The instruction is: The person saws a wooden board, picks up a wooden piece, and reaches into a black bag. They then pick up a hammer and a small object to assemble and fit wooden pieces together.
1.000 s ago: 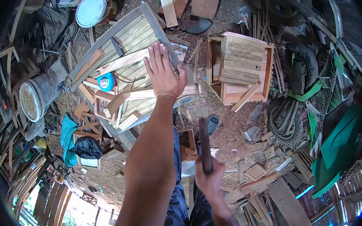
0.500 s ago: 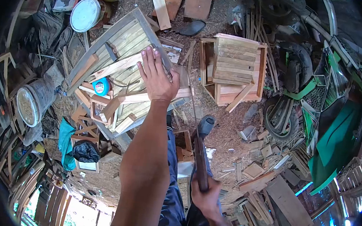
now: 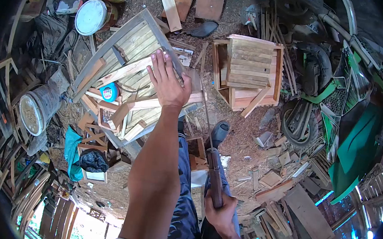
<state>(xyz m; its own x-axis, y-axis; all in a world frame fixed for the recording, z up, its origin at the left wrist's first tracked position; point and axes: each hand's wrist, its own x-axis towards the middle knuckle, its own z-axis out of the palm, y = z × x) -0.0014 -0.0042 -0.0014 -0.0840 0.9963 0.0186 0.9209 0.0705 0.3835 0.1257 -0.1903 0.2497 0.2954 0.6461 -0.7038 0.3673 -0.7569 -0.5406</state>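
Observation:
My left hand [image 3: 169,86] lies palm down with its fingers stretched out, pressing on light wood pieces on top of a slatted wooden bench [image 3: 137,39]. A wooden strip [image 3: 191,98] passes under the wrist and sticks out over the bench's right edge. My right hand [image 3: 221,214] is wrapped round the brown handle of a handsaw [image 3: 215,177]. The saw's thin blade points away from me and crosses the strip's right end; how deep it sits cannot be made out. A blue round container [image 3: 109,92] stands on the bench, left of my left hand.
A slatted wooden crate [image 3: 249,72] stands right of the bench. A green motorcycle [image 3: 332,99] is further right. Buckets [image 3: 90,17] stand at the upper left. Wood offcuts [image 3: 272,177] and shavings cover the ground. My shod foot [image 3: 219,133] is beneath the saw.
My right hand and the saw have shifted slightly back toward my body. The left hand stays put on the wood, and the whole view has moved a little.

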